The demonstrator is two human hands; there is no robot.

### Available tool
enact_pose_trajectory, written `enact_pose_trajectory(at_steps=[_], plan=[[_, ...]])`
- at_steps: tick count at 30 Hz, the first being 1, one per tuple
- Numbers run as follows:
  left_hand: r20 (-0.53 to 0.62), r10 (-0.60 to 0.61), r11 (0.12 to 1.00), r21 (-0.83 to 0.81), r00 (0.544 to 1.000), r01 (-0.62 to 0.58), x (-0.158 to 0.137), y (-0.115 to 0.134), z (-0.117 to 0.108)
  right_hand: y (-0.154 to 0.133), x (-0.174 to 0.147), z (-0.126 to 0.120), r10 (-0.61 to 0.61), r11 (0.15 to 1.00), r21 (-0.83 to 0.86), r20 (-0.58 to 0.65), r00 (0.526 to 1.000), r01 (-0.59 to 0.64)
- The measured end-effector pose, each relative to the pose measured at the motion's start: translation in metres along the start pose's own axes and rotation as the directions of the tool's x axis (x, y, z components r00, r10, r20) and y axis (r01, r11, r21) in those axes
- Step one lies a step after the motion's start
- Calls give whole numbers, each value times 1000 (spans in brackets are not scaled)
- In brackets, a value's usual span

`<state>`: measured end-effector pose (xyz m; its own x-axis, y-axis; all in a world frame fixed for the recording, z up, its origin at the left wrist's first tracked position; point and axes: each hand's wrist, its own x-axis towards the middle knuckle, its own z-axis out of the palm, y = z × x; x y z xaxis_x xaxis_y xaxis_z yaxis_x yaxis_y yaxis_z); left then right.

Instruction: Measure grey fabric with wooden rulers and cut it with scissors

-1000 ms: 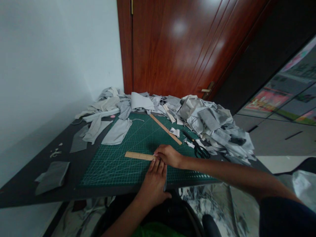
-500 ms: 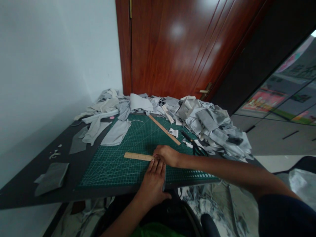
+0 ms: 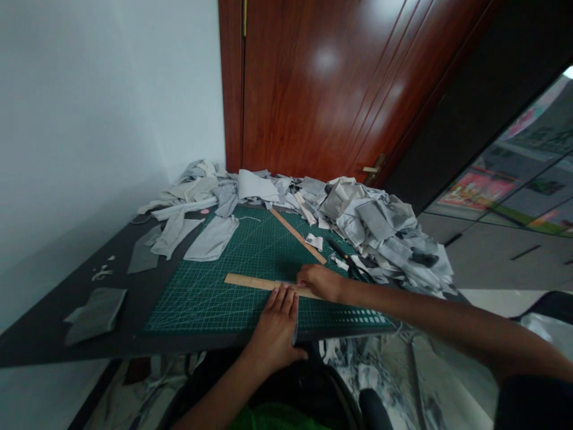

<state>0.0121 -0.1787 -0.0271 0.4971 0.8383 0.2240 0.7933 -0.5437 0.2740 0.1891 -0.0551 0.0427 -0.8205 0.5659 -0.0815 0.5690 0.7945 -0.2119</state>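
A wooden ruler (image 3: 250, 281) lies across the green cutting mat (image 3: 206, 304), slanting slightly down to the right. My left hand (image 3: 278, 322) lies flat with its fingers stretched out, fingertips against the ruler's near edge. Beneath that hand, a narrow strip of grey cloth (image 3: 295, 327) shows along its right side. My right hand (image 3: 320, 282) is closed over the ruler, just right of my left fingertips. Whatever its fingers pinch is too small or hidden to make out.
A second wooden ruler (image 3: 299, 237) lies diagonally further back. Black scissors (image 3: 353, 267) rest right of it, near a large heap of grey and white cloth (image 3: 380, 224). More cloth (image 3: 210, 239) lies at the back left. A folded grey piece (image 3: 99, 313) sits at the left.
My right hand has slid right along the ruler, away from my left fingertips, uncovering more of the ruler. The left hand stays nearly in place.
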Motion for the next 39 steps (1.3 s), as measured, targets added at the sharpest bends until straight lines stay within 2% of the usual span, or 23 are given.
enact_pose_trajectory(at_steps=[4, 7, 11, 15, 31, 39], plan=[[7, 5, 1000, 5, 1000, -5, 0, -1, 0, 3, -9, -1, 4, 1000, -6, -11, 1000, -4], [15, -4, 1000, 12, 1000, 4, 0, -1, -1, -3, -7, -4, 5, 1000, 10, -76, 997, -4], [26, -9, 999, 31, 1000, 8, 0, 0, -2, -16, 10, -7, -31, 998, 54, -161, 986, 40], [16, -20, 999, 32, 1000, 19, 0, 0, 0, -22, 29, -4, -52, 995, 74, -181, 982, 66], [12, -34, 999, 17, 999, 34, 0, 3, -6, -22, 39, 11, -104, 995, 1, -73, 992, 104], [12, -15, 999, 36, 1000, 15, 1, 2, -5, -21, 26, -4, -81, 996, -43, 16, 997, 81]])
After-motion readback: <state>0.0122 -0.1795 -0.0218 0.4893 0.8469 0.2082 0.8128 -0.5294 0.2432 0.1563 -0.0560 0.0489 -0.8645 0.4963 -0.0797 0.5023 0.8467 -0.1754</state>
